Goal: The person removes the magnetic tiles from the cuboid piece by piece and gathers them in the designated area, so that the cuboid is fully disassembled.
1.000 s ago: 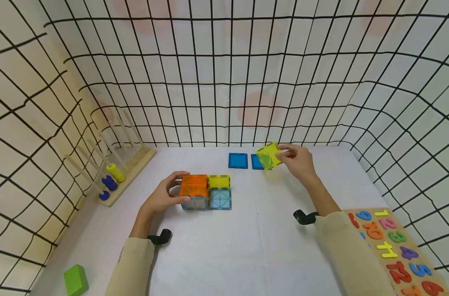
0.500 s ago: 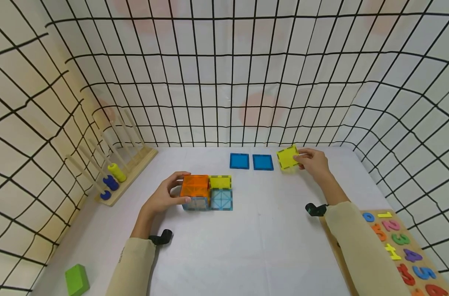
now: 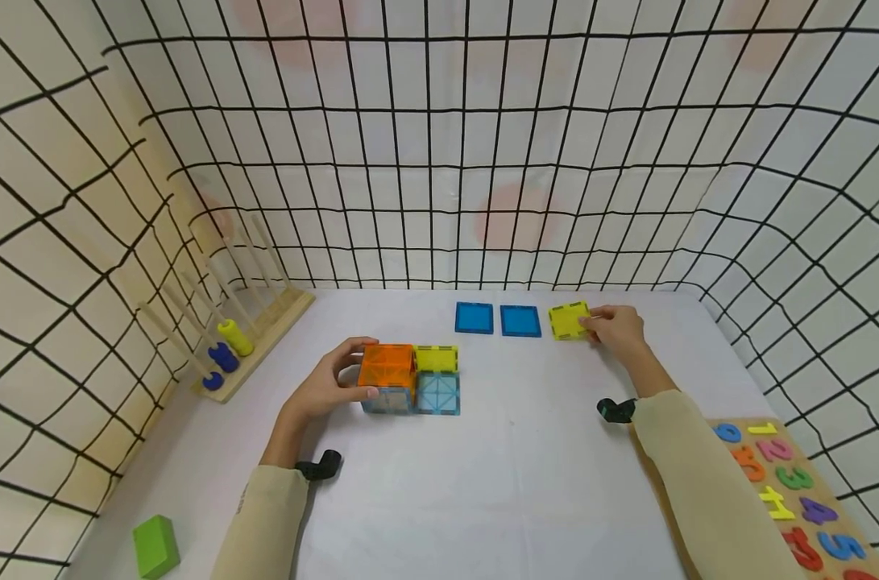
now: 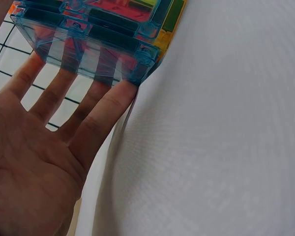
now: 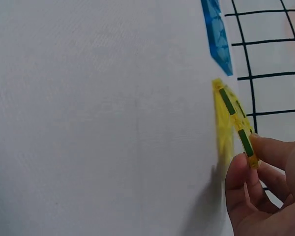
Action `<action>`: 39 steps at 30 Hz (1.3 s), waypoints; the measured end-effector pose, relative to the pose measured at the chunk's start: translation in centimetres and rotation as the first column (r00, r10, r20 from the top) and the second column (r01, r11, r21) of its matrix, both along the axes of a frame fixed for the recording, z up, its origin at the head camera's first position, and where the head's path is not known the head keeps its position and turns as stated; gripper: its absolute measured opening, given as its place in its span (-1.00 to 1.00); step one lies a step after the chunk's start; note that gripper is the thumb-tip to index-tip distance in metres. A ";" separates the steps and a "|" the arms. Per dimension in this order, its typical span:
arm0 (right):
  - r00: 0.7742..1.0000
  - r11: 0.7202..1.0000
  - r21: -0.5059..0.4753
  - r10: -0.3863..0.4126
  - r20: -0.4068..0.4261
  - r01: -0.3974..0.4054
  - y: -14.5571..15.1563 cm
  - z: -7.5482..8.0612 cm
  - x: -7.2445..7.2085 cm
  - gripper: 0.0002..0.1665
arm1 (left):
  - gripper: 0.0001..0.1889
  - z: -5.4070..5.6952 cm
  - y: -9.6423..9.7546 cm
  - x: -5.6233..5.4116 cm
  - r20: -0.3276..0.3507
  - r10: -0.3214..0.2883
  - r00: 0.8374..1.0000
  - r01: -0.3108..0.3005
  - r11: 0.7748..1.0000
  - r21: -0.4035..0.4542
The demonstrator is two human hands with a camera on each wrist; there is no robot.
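In the head view, my left hand [image 3: 332, 380] holds a box of clear magnetic tiles, with an orange tile [image 3: 387, 365] on top. The thumb lies at its front and the fingers reach round its left and back. In the left wrist view, fingertips show through a blue tile [image 4: 83, 51] of the box. Joined to its right are an upright yellow tile [image 3: 436, 358] and a flat light-blue tile [image 3: 437, 393]. My right hand [image 3: 616, 330] pinches another yellow magnetic tile [image 3: 568, 321] by its right edge. In the right wrist view this tile is tilted, low over the white cloth.
Two dark-blue tiles [image 3: 520, 321] lie left of the right hand. A wooden peg stand [image 3: 272, 322] with blue and yellow beads is at the left. A green block [image 3: 156, 546] lies front left. A number board [image 3: 765, 463] is partly under the right sleeve. Black mesh [image 3: 446, 161] encloses the table.
My right hand has carried the yellow tile rightward from over the dark-blue tiles, then lowered it beside them. The left hand has kept its hold on the box.
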State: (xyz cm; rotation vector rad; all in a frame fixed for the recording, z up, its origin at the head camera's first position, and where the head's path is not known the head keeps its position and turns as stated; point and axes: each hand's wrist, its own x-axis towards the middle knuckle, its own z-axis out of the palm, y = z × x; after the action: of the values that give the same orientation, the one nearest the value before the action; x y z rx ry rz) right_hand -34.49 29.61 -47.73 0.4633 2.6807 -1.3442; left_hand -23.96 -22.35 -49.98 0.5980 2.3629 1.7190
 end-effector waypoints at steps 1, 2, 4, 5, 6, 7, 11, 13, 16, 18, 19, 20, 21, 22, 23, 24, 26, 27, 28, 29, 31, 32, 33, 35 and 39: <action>1.000 1.000 0.027 0.004 0.000 -0.004 0.1 -0.4 -0.1 -0.41 | -0.20 0.0 0.0 0.0 0.001 0.000 1.000 0.000 1.000 -0.001; 1.000 0.998 0.057 0.011 -0.003 -0.011 0.2 -0.7 -0.2 -0.42 | -0.20 -0.1 0.1 0.0 0.002 0.000 1.000 0.000 1.000 -0.001; 1.000 0.993 0.117 0.018 -0.006 -0.018 0.2 -1.1 -0.2 -0.42 | -0.20 -0.1 0.1 0.1 0.003 -0.001 1.000 0.001 1.000 -0.003; 1.000 0.989 0.146 0.022 -0.009 -0.020 0.2 -1.2 -0.2 -0.42 | -0.20 -0.1 0.1 0.1 0.004 -0.001 1.000 0.001 1.000 -0.003; 1.000 0.985 0.168 0.025 -0.013 -0.022 0.1 -1.2 -0.1 -0.41 | -0.20 0.0 0.1 0.1 0.002 0.000 1.000 0.000 1.000 -0.006; 1.000 0.983 0.183 0.026 -0.016 -0.022 -0.1 -1.2 0.0 -0.41 | -0.20 0.0 0.1 0.1 0.001 0.001 1.000 -0.001 1.000 -0.005; 0.999 0.979 0.205 0.020 -0.033 -0.013 -0.7 -0.6 0.5 -0.47 | -0.21 0.0 0.0 0.1 -0.001 -0.001 1.000 0.001 1.000 -0.005; 0.999 0.979 0.202 0.010 -0.031 -0.003 -0.9 -0.4 0.7 -0.49 | -0.21 0.0 0.1 0.0 0.000 -0.003 1.000 0.003 1.000 -0.005; 1.000 0.983 0.183 -0.012 -0.026 0.016 -1.0 -0.2 0.8 -0.46 | -0.21 0.0 0.1 0.0 0.000 -0.006 1.000 0.006 1.000 -0.003; 0.999 0.986 0.163 -0.030 -0.030 0.034 -1.2 0.0 0.8 -0.42 | -0.21 0.1 0.1 0.0 -0.002 -0.005 1.000 0.005 1.000 -0.001; 0.999 0.988 0.151 -0.040 -0.033 0.045 -1.4 0.1 0.8 -0.41 | -0.21 0.1 0.1 0.0 -0.002 -0.003 1.000 0.003 1.000 -0.003; 0.998 0.989 0.136 -0.050 -0.039 0.055 -1.6 0.3 0.8 -0.40 | -0.21 0.1 0.1 0.0 -0.002 -0.003 1.000 0.003 1.000 -0.003; 0.997 0.990 0.126 -0.053 -0.048 0.059 -1.9 0.5 0.9 -0.40 | -0.21 0.1 0.1 0.0 -0.002 0.000 1.000 0.000 1.000 -0.004; 0.997 0.991 0.119 -0.054 -0.060 0.061 -2.2 0.7 0.9 -0.40 | -0.21 0.1 0.1 0.0 0.000 0.002 1.000 -0.002 1.000 -0.006; 0.996 0.992 0.113 -0.051 -0.073 0.059 -2.5 1.0 1.0 -0.41 | -0.21 0.1 0.1 0.1 -0.003 0.000 1.000 -0.001 1.000 -0.006; 0.995 0.993 0.109 -0.043 -0.088 0.052 -2.8 1.2 1.0 -0.42 | -0.21 0.1 0.1 0.1 -0.003 0.003 1.000 -0.003 1.000 -0.008; 0.992 0.994 0.103 -0.012 -0.125 0.025 -3.4 1.4 1.2 -0.44 | -0.21 0.1 0.0 0.1 -0.003 0.009 1.000 -0.009 1.000 -0.008; 0.990 0.995 0.104 0.009 -0.138 0.005 -3.7 1.5 1.4 -0.44 | -0.21 0.1 0.0 0.2 -0.002 0.010 1.000 -0.010 1.000 -0.007; 0.989 0.995 0.101 0.026 -0.149 -0.011 -4.0 1.5 1.6 -0.45 | -0.21 0.1 0.0 0.2 -0.001 0.011 1.000 -0.011 1.000 -0.009; 0.986 0.995 0.092 0.044 -0.159 -0.029 -4.3 1.6 1.8 -0.46 | -0.21 0.1 0.0 0.2 -0.001 0.012 1.000 -0.012 1.000 -0.012; 0.980 0.994 0.074 0.090 -0.176 -0.078 -4.9 1.5 2.3 -0.46 | -0.22 0.1 0.1 0.2 0.003 0.016 1.000 -0.016 1.000 -0.017; 0.976 0.993 0.056 0.115 -0.183 -0.106 -5.2 1.5 2.5 -0.45 | -0.22 0.1 0.1 0.2 0.004 0.016 1.000 -0.016 1.000 -0.019; 0.970 0.989 0.041 0.148 -0.190 -0.143 -5.5 1.4 2.8 -0.42 | -0.22 0.1 0.1 0.3 0.002 0.015 1.000 -0.015 1.000 -0.021; 0.951 0.974 0.000 0.223 -0.213 -0.229 -6.1 1.2 3.3 -0.36 | -0.22 0.2 0.2 0.3 -0.003 0.015 1.000 -0.015 1.000 -0.022; 0.905 0.923 -0.080 0.347 -0.245 -0.375 -7.6 1.0 4.5 -0.23 | -0.22 0.3 0.2 0.2 -0.011 0.018 1.000 -0.019 1.000 -0.017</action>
State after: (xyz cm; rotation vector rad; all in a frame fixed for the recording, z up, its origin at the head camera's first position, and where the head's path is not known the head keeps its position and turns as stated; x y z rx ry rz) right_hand -30.03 22.04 -46.72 -0.2100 2.6476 -1.5090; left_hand -23.72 -22.11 -49.65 0.5864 2.3956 1.7058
